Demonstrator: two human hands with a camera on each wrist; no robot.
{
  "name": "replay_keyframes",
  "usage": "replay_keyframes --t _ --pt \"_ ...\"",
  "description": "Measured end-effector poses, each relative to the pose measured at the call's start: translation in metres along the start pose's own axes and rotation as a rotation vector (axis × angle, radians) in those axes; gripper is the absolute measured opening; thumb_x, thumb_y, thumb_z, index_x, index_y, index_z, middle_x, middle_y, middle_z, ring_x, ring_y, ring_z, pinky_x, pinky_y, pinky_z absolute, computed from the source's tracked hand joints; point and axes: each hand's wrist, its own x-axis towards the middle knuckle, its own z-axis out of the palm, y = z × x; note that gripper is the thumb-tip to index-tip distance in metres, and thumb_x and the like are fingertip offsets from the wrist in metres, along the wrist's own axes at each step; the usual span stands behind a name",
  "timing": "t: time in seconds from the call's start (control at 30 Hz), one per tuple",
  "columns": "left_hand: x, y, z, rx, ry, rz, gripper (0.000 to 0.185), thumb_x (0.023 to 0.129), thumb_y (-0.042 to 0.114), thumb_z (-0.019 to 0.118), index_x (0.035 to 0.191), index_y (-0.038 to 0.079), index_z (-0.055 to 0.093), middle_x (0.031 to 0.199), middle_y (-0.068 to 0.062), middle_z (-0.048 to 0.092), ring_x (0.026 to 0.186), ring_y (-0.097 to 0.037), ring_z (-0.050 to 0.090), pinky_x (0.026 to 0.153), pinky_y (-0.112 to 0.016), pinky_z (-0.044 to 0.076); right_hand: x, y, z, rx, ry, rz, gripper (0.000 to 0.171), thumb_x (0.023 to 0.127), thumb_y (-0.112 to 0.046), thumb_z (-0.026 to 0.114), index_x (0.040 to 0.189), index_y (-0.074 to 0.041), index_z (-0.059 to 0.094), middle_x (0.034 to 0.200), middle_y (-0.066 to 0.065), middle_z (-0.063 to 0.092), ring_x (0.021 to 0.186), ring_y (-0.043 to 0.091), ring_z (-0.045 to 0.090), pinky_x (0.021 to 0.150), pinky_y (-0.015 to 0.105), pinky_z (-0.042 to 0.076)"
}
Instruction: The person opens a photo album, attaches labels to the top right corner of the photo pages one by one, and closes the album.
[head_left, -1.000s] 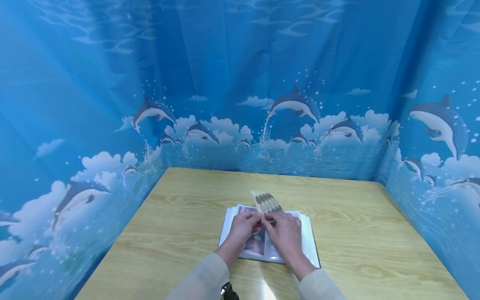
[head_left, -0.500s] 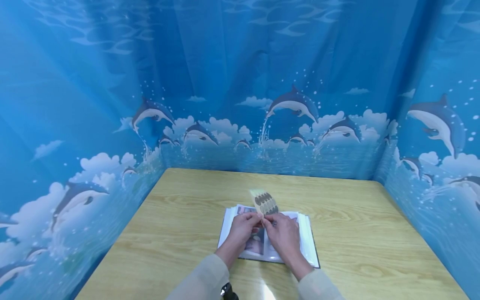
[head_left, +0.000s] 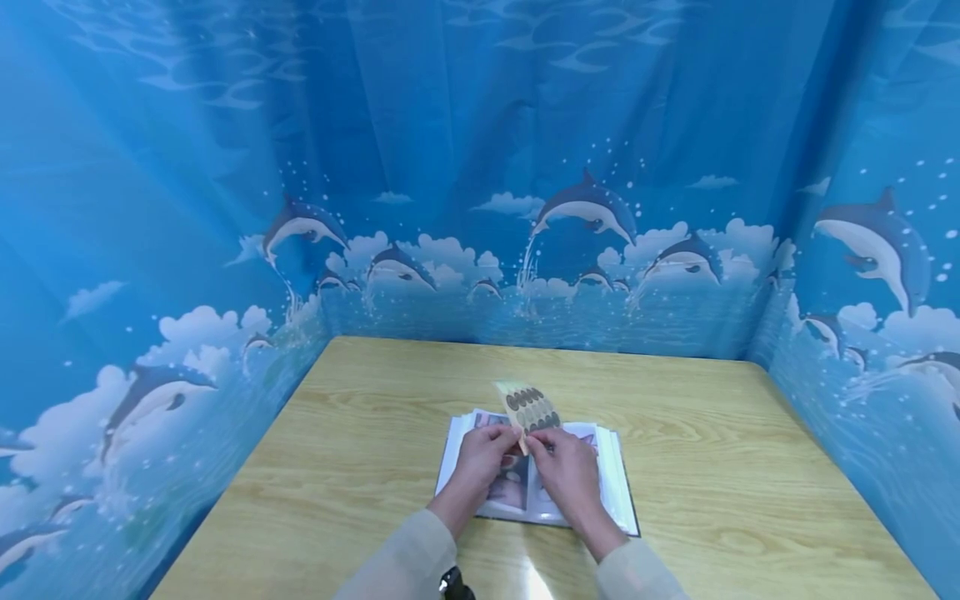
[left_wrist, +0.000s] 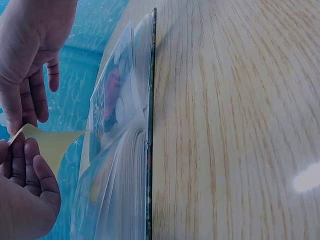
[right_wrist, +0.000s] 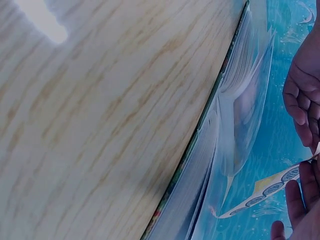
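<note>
Curtains (head_left: 465, 167) border the table (head_left: 337, 467); fingers (head_left: 504, 433) and sheet (head_left: 533, 409) partly hide an album (head_left: 512, 488).

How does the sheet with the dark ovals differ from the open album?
The sheet is held up between the left hand and right hand; the album lies open on the table. The sheet is smaller and thin; the album is bigger and thick with pages. Both show printed designs.

The head view is evenly bright, glare whitening the near tabletop (head_left: 690, 475); dimmer wrist views leave the hands (left_wrist: 29, 200) dark.
</note>
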Motion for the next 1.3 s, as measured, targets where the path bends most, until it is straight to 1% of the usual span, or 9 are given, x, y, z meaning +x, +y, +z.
replay_keyframes --t 0.2,0.33,0.5,0.63,0.83,1.0,1.13,1.23,1.3 --pt "0.0 -0.001 -0.001 -0.017 0.006 0.007 0.018 0.092 0.014 0.068 0.096 -0.003 0.073 0.077 -0.005 0.071 0.068 -0.011 0.062 0.069 -0.034 0.057 0.001 -0.001 -0.001 0.032 -0.019 0.051 0.012 0.089 -0.023 0.074 0.094 -0.013 0.078 0.089 0.002 0.075 0.074 0.015 0.065 0.065 0.036 0.053" --pt "0.0 -0.001 -0.002 -0.01 0.015 -0.01 0.019 0.092 0.015 0.069 0.099 -0.002 0.073 0.08 -0.006 0.072 0.068 -0.013 0.063 0.071 -0.035 0.058 0.002 0.0 -0.001 0.08 -0.051 0.107 0.012 0.09 -0.022 0.073 0.095 -0.012 0.077 0.089 0.002 0.074 0.071 0.012 0.061 0.064 0.032 0.051" --pt "0.004 -0.001 -0.003 0.014 0.03 -0.034 0.017 0.091 0.016 0.069 0.099 0.002 0.073 0.081 -0.006 0.072 0.072 -0.014 0.065 0.071 -0.032 0.057 0.003 0.001 -0.001 0.134 -0.084 0.177 0.012 0.091 -0.021 0.071 0.096 -0.012 0.077 0.087 0.001 0.073 0.071 0.013 0.059 0.063 0.031 0.05" --pt "0.005 -0.001 -0.003 0.025 0.04 -0.039 0.016 0.091 0.017 0.069 0.099 0.003 0.073 0.082 -0.005 0.072 0.074 -0.015 0.065 0.07 -0.029 0.056 0.003 0.001 -0.002 0.165 -0.108 0.213 0.014 0.092 -0.022 0.071 0.097 -0.011 0.076 0.087 0.0 0.072 0.072 0.013 0.058 0.062 0.03 0.049" --pt "0.003 0.0 -0.005 0.027 0.04 -0.019 0.017 0.091 0.016 0.069 0.098 0.001 0.073 0.081 -0.006 0.071 0.073 -0.014 0.064 0.068 -0.029 0.056 0.003 0.0 -0.004 0.196 -0.139 0.237 0.016 0.092 -0.023 0.071 0.099 -0.01 0.076 0.086 -0.001 0.071 0.073 0.013 0.058 0.06 0.029 0.05" --pt "0.003 0.001 -0.008 0.04 0.038 -0.009 0.019 0.091 0.019 0.069 0.099 0.002 0.074 0.082 -0.005 0.071 0.073 -0.015 0.063 0.071 -0.033 0.057 0.003 0.001 -0.005 0.203 -0.149 0.247 0.017 0.091 -0.025 0.071 0.099 -0.01 0.076 0.088 0.0 0.071 0.077 0.014 0.06 0.064 0.03 0.05" --pt "0.003 0.0 -0.01 0.046 0.041 -0.024 0.02 0.091 0.021 0.07 0.1 0.004 0.074 0.083 -0.005 0.071 0.075 -0.018 0.063 0.074 -0.036 0.056 0.004 0.002 -0.004 0.204 -0.154 0.258 0.019 0.091 -0.026 0.071 0.1 -0.01 0.076 0.091 0.001 0.072 0.081 0.015 0.061 0.068 0.031 0.051" --pt "0.004 0.0 -0.011 0.04 0.043 -0.032 0.019 0.089 0.02 0.071 0.101 0.005 0.073 0.084 -0.005 0.072 0.076 -0.019 0.064 0.075 -0.037 0.056 0.004 0.003 -0.003 0.214 -0.152 0.265 0.02 0.091 -0.027 0.071 0.1 -0.01 0.077 0.092 0.001 0.073 0.082 0.015 0.062 0.07 0.032 0.052" --pt "0.005 0.0 -0.011 0.035 0.046 -0.026 0.02 0.088 0.018 0.072 0.102 0.004 0.073 0.085 -0.005 0.072 0.075 -0.019 0.064 0.075 -0.037 0.056 0.004 0.004 -0.003 0.224 -0.149 0.267 0.019 0.091 -0.026 0.071 0.1 -0.01 0.077 0.093 0.002 0.073 0.082 0.015 0.062 0.07 0.031 0.052"
